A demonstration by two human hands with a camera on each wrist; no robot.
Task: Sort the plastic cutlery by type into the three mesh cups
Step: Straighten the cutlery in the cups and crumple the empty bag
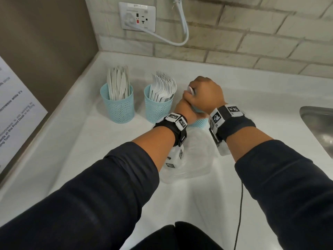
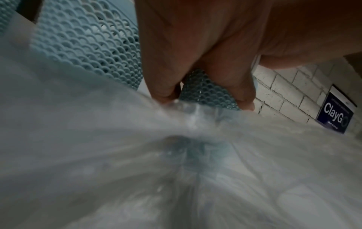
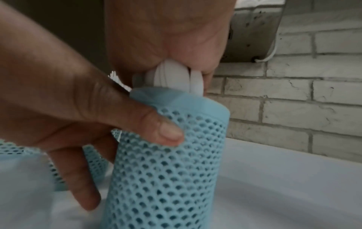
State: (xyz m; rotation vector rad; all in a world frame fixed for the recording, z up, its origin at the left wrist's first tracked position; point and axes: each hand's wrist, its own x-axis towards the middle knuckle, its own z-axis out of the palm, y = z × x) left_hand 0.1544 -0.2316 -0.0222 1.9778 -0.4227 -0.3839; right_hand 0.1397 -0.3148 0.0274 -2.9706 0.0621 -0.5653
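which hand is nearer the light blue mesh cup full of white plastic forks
Left. The left hand grips the third cup just right of the light blue mesh cup of white plastic forks; the right hand, holding spoons, is farther right above that third cup.

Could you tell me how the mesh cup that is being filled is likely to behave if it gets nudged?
The mesh cup is tall, narrow and perforated, so probably light and tippy. The left hand grips it, likely steadying it while the right hand loads spoons.

Soft, even indoor light on the head view, with wide-angle bending at its edges. Left wrist view is dim and smeared by a blurred clear plastic bag (image 2: 117,155); right wrist view slightly soft.
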